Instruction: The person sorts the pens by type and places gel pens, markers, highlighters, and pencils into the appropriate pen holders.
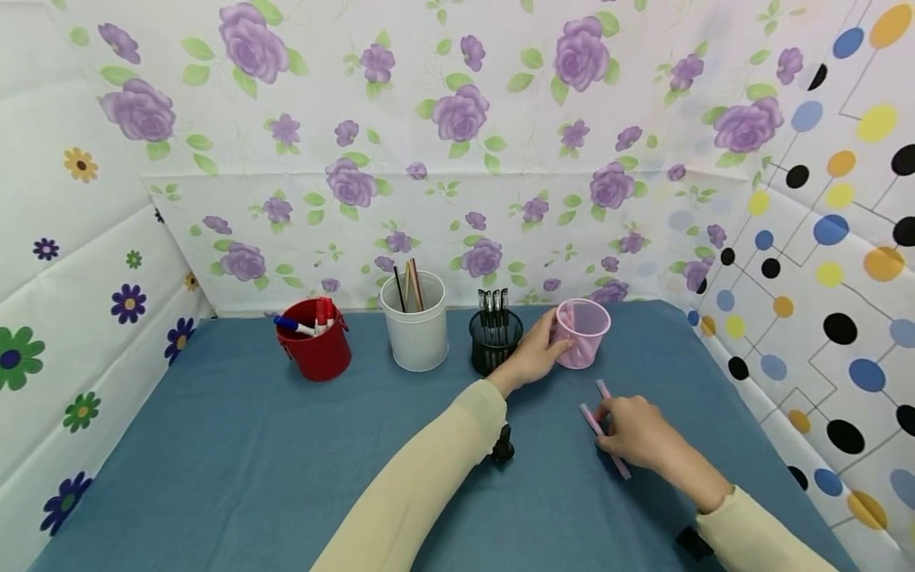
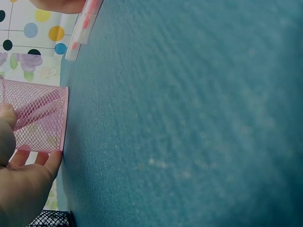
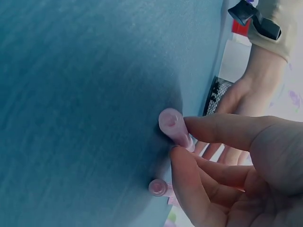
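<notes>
My left hand [image 1: 532, 349] grips the side of a pink mesh pen cup [image 1: 588, 338], thumb on one side and fingers on the other in the left wrist view. Several pink sticks show inside the cup. Two slim pink pen-like sticks lie in front of it on the cloth. Thumb and fingertips of my right hand [image 1: 636, 433] pinch the nearer pink stick [image 3: 173, 124] at its sides. Beyond it lies the second pink stick [image 3: 158, 187], partly covered by the right hand in the head view.
Left of the pink cup stand a black mesh cup [image 1: 477, 356] with black pens, a white cup [image 1: 418, 342] with pencils and a red bucket [image 1: 325, 357] with markers. They stand along the back of the blue tablecloth [image 1: 286, 461], before a flowered backdrop [image 1: 429, 214].
</notes>
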A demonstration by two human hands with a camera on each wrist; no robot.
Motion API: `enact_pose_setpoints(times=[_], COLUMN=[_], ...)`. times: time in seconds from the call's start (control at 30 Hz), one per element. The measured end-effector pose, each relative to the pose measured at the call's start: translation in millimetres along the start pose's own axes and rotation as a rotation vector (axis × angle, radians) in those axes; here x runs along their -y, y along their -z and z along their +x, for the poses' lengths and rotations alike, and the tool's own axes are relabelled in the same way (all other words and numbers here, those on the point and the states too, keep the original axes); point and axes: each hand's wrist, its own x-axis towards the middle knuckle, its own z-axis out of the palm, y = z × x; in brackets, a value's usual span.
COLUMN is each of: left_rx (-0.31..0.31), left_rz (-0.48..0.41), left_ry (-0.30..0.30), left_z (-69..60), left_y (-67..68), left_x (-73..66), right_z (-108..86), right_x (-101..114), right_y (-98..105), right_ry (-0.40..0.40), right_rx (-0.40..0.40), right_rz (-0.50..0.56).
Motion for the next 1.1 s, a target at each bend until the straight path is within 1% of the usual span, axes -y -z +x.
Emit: enact_pose_setpoints(times=[0.27, 0.33, 0.53, 0.7, 0.9, 1.1], left_rx=[0.002, 0.002, 0.006, 0.005, 0.016, 0.017], left_rz=[-0.004, -0.005, -0.013, -0.014, -0.021, -0.02], left_ry=[0.008, 0.009, -0.001, 0.002, 0.011, 0.015], left_z=[0.1, -0.5, -1.1, -1.1, -1.4, -1.0], left_y=[-1.4, -1.3, -0.3, -0.2, 1.4, 1.6], left_x=[2.4, 2.3, -0.8, -1.5, -1.7, -0.2], right_z=[2.4, 2.2, 1.3, 5.1, 8.1, 9.3], right_x=[-2, -3, -9, -20, -31, -39], right_y=[-1, 2, 14, 24, 35, 45], right_ry=[0.003, -0.004, -0.019, -0.022, -0.054, -0.068], right_rx=[0.015, 0.028, 0.072, 0.08, 0.073, 0.023], right_rz=[0.012, 0.044, 0.212, 0.275, 0.408, 0.464])
